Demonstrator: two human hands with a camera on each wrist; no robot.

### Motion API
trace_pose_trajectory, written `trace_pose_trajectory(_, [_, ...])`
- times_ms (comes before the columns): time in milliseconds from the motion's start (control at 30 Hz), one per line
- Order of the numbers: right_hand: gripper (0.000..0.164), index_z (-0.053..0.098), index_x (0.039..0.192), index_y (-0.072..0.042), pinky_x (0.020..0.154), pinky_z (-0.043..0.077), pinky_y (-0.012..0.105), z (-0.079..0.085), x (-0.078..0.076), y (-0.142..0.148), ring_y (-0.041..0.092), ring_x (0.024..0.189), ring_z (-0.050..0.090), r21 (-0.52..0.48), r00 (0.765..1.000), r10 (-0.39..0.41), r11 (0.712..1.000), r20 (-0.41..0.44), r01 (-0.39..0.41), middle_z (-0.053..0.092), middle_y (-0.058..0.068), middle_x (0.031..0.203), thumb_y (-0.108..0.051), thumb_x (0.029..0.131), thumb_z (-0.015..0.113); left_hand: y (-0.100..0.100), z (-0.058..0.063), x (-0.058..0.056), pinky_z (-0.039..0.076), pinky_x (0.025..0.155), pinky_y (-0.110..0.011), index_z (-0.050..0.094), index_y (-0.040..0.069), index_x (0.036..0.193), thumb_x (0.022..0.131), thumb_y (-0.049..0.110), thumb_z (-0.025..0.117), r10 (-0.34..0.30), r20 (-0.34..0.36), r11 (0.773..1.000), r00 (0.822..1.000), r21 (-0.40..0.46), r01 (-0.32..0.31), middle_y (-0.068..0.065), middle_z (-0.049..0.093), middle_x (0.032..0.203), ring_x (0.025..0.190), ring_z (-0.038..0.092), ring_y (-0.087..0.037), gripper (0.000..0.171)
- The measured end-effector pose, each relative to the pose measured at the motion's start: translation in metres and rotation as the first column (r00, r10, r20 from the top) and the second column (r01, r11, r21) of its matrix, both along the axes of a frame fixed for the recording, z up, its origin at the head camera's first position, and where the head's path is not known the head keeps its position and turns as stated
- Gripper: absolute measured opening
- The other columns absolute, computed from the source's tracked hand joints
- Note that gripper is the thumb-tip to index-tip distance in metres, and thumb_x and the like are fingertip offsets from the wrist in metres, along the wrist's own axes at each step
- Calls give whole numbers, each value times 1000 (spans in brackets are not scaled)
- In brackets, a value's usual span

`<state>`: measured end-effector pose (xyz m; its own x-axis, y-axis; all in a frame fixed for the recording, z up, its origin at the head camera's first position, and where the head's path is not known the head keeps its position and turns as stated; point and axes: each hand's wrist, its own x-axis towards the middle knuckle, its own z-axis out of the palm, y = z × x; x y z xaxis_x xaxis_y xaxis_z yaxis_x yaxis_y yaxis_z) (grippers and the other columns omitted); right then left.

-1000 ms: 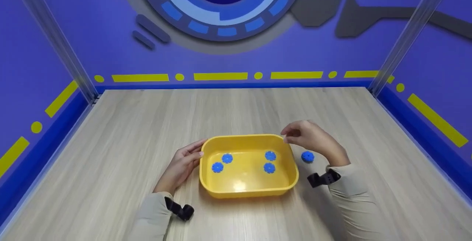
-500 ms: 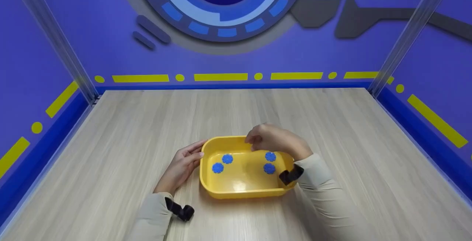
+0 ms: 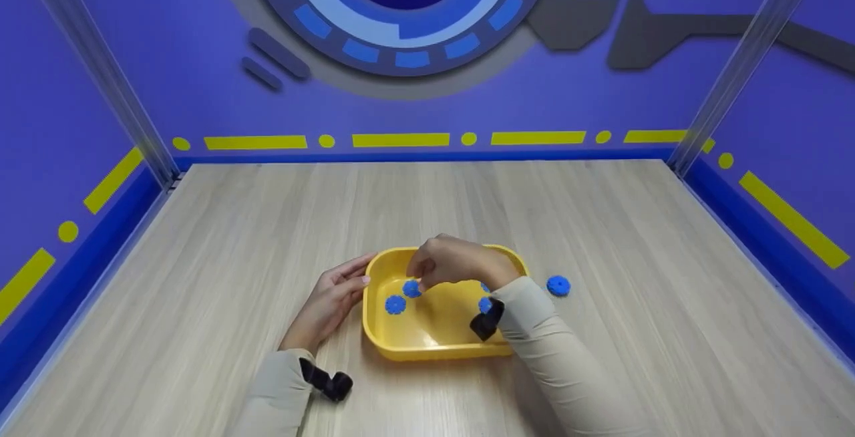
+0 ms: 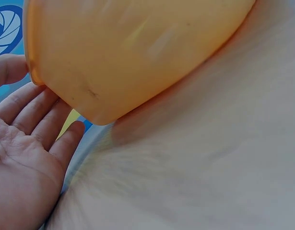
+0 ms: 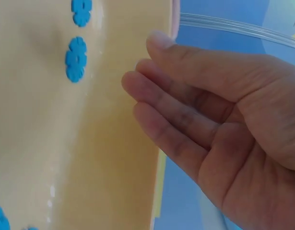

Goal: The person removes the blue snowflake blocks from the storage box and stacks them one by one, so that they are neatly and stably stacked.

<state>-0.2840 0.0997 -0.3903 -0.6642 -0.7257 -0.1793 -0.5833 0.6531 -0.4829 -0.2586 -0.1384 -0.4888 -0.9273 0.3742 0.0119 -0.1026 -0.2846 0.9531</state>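
The right sleeve [image 3: 568, 357] and its black wrist camera [image 3: 486, 322] hide part of the yellow tub's [image 3: 427, 351] right end and bits of two blue pieces [image 3: 484, 305]. The left hand [image 3: 330, 303] holds the tub's left side. The right hand [image 3: 454, 263], fingers loosely bent and with nothing in them, is over the tub, close to the far left blue piece [image 3: 409, 288]; I can't tell if they touch. Another blue piece [image 3: 395, 305] lies nearer.

Your left arm [image 3: 270, 393] reaches forward and slightly inward; the left hand [image 3: 328, 300] has its fingers [image 4: 68, 141] nearly straight, thumb [image 4: 10, 71] spread apart from them. Your right arm [image 3: 568, 357] slants inward, the right hand [image 3: 461, 262] pointing left, its fingers [image 5: 171, 105] loosely bent, its thumb [image 5: 200, 62] apart.
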Motion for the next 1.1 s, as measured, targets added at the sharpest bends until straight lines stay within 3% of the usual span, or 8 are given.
trace_pose_trajectory(267, [31, 71, 114, -9, 87, 56, 27, -15, -4, -17, 14, 96, 67, 61, 995, -56, 997, 86, 51, 72, 3, 108, -15, 84, 73, -1, 1, 0, 47, 103, -28, 32, -7, 146, 93, 6, 56, -8, -9, 1000, 1000, -17, 8, -23, 35, 151, 126, 52, -16, 59])
trace_pose_trajectory(700, [26, 73, 106, -11, 81, 54, 21, -29, -2, -38, 8, 87, 63, 132, 999, -9, 991, 39, 4, 72, -2, 103, -9, 81, 76, 0, 1, 1, 49, 101, -29, 34, -7, 145, 93, 5, 56, -23, -5, 1000, 1000, 15, 23, -21, 40, 149, 125, 53, -16, 58])
trace_pose_trajectory(867, [25, 73, 103, -7, 72, 51, 16, -34, 0, -42, 5, 77, 57, 131, 1000, 18, 991, 19, -20, 71, 1, 96, -7, 78, 78, 0, 1, 1, 48, 102, -28, 33, -6, 145, 93, 5, 55, -26, 1, 1000, 1000, 17, 26, -21, 38, 150, 126, 52, -16, 58])
trace_pose_trajectory(1100, [23, 70, 97, -7, 66, 45, 16, -35, 2, -43, 5, 71, 50, 151, 1000, -11, 988, 19, 8, 63, -2, 83, -5, 76, 79, -1, 0, 1, 48, 102, -29, 33, -6, 146, 93, 5, 55, -30, -1, 999, 1000, 25, 30, -22, 37, 150, 127, 51, -18, 58])
